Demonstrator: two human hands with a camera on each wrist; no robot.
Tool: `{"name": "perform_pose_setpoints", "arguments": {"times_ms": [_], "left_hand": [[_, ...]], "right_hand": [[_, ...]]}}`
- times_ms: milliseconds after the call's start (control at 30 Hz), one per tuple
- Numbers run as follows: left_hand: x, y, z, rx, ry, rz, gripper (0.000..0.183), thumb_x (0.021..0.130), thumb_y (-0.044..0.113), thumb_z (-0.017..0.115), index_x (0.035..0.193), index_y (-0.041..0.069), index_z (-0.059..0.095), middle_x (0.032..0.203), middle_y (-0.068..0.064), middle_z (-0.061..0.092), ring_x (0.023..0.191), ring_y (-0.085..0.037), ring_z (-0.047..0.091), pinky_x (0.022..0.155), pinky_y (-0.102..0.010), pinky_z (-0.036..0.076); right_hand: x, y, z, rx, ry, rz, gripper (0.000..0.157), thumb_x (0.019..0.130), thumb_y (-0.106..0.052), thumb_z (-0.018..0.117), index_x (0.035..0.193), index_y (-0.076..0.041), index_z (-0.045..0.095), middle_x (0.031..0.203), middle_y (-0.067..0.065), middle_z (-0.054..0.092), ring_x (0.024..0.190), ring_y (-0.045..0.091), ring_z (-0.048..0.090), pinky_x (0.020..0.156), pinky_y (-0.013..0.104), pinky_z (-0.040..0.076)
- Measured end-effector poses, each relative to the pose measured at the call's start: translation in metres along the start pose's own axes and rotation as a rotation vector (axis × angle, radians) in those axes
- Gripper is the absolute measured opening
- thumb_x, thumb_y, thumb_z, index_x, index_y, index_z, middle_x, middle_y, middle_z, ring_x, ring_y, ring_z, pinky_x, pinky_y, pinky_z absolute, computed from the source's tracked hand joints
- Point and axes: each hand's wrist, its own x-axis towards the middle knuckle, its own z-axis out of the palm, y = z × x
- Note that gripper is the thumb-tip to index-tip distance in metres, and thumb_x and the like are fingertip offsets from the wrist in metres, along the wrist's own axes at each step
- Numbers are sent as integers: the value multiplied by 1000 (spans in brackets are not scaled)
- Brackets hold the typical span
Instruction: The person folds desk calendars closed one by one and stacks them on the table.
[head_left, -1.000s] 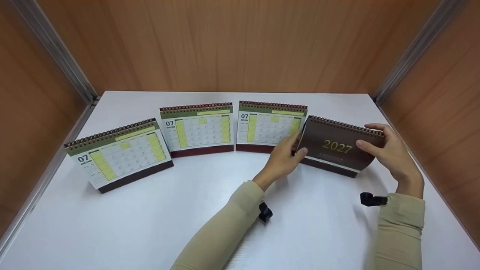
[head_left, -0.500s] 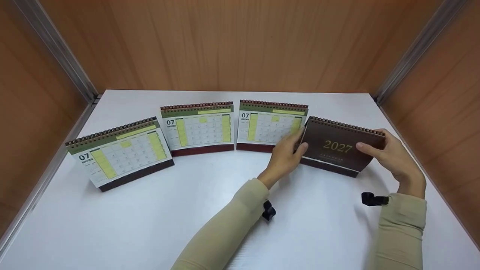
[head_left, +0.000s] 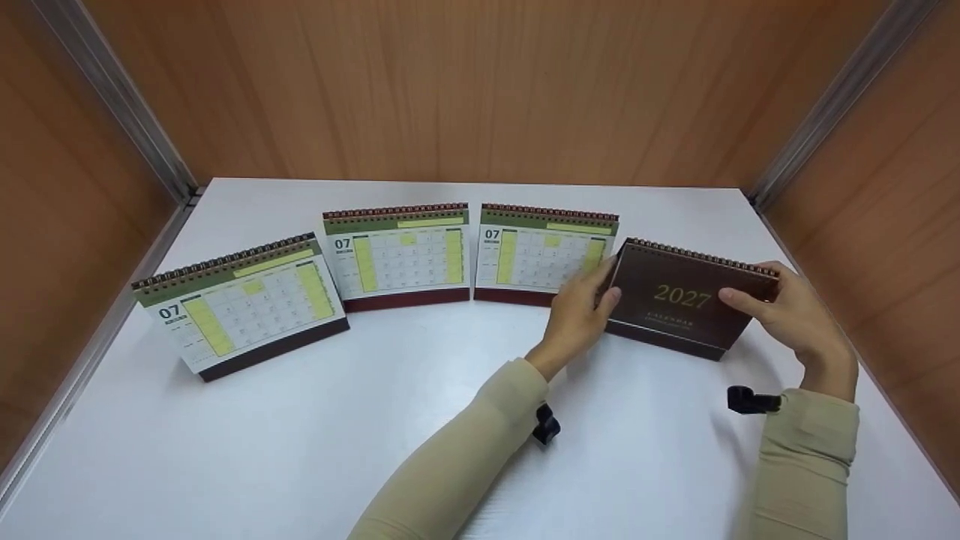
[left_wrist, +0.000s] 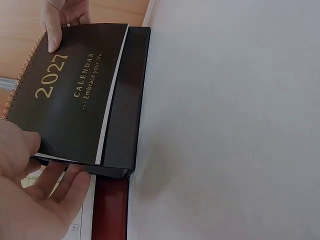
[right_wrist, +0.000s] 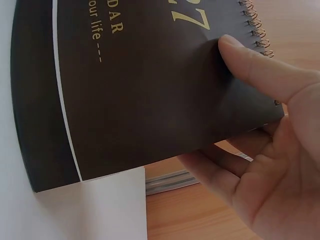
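Wood-grained panels (head_left: 480,90) are seen on three sides of a white table (head_left: 420,435), whose near edge is cut off by the frame. At the right end of a row of four, a dark brown 2027 desk calendar (head_left: 667,307) is held between two hands, with its cover turned to the front and its spiral binding along the top. Its left end is gripped by the left hand (head_left: 577,311), the thumb laid on the cover and the fingers bent against the side; some fingertips are hidden. Its right end is pinched by the right hand (head_left: 791,315), the thumb on the cover and the fingers largely concealed behind. Whether the base is fully rested on the table cannot be told.

By the left hand, the lower right of the third calendar (head_left: 517,259) is covered; whether it is touched by the brown one cannot be made out. Farther left, the second calendar (head_left: 405,259) and the leftmost calendar (head_left: 247,311) are stood at July pages, their small print illegible. In the right wrist view, the cover's lettering is cropped to fragments. Both sleeves (head_left: 457,450) are cut off below.
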Motion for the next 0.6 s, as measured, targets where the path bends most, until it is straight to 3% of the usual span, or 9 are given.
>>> {"name": "perform_pose_setpoints", "arguments": {"times_ms": [167, 600], "left_hand": [[0, 4, 5, 28, 55, -2, 53, 111, 26, 59, 162, 19, 48, 145, -8, 66, 130, -22, 63, 113, -39, 47], [-10, 9, -7, -7, 54, 20, 50, 111, 24, 59, 159, 21, 50, 149, -7, 63, 128, -19, 63, 109, -34, 50]], "right_hand": [[0, 0, -2, -13, 34, -23, 57, 103, -32, 73, 142, 3, 49, 116, 3, 63, 104, 8, 55, 86, 19, 44], [-13, -17, -11, -72, 34, -8, 58, 101, -43, 74, 134, 1, 53, 119, 13, 64, 110, 21, 53, 90, 35, 42]]}}
